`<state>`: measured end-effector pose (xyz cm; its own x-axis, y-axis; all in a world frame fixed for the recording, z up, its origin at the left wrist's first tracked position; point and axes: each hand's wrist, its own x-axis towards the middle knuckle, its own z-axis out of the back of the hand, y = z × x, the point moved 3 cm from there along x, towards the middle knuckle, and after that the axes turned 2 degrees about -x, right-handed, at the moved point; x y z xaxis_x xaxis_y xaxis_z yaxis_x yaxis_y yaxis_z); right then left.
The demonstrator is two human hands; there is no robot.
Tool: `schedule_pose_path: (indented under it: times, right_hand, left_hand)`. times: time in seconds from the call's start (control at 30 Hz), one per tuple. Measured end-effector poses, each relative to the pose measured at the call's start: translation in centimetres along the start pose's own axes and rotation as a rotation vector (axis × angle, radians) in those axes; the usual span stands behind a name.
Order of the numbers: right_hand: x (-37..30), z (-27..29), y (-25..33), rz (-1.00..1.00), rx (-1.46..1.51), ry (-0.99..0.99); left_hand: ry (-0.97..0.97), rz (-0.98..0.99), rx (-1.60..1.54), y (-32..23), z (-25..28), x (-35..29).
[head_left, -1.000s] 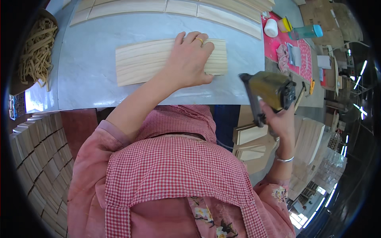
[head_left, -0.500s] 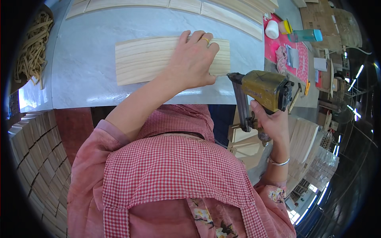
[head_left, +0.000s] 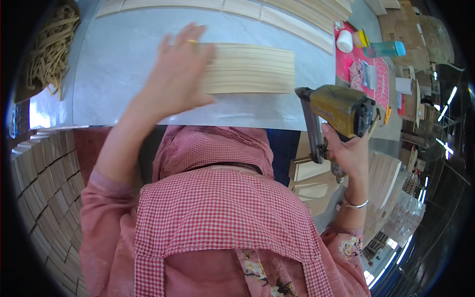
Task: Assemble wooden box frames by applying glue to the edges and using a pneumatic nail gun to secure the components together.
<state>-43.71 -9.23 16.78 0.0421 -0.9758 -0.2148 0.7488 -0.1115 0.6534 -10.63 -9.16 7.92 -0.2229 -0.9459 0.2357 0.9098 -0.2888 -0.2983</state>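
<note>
A pale wooden board with straight grain lies flat on the grey-white tabletop. Over its left end is my left hand, fingers stretched and a little apart, smeared by motion; a yellow ring shows on one finger. That end of the board is hidden by the hand, and I cannot tell whether they touch. My right hand is wrapped round the handle of a yellow and black nail gun. Its nose is just off the board's right end, near the table's front edge.
More boards lie in a row along the table's far side. A basket of wood strips stands at far left. On a pink cloth at right are a white roll and a teal bottle. Wooden pieces are stacked at lower left.
My left hand has moved left along the board, from its right part to its left end. The board has turned slightly clockwise. The nail gun stays in my right hand, almost in the same place.
</note>
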Motion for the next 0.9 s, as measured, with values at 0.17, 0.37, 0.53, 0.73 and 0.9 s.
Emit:
schedule_pose_path:
  times: [0.17, 0.37, 0.53, 0.73, 0.9]
  right_hand:
    - [-0.7, -0.6, 1.5, 0.11, 0.02, 0.021]
    - [-0.5, -2.4, 3.1, 0.218, -0.091, 0.121]
    - [-0.5, -2.7, 3.5, 0.153, -0.065, 0.129]
    - [-0.5, -3.1, 3.0, 0.061, -0.049, 0.141]
    - [-0.2, -3.1, 3.4, 0.161, -0.133, 0.134]
  left_hand:
    - [0.007, 0.063, -0.043, 2.4, 0.9, -3.2]
    - [-0.106, 0.043, -0.094, -1.0, -1.8, -1.0]
    - [-0.089, 0.069, -0.143, -1.2, -2.4, -0.8]
    - [-0.092, 0.081, -0.185, -1.2, -2.5, -0.6]
    - [-0.077, 0.086, -0.233, -1.1, -2.7, -0.5]
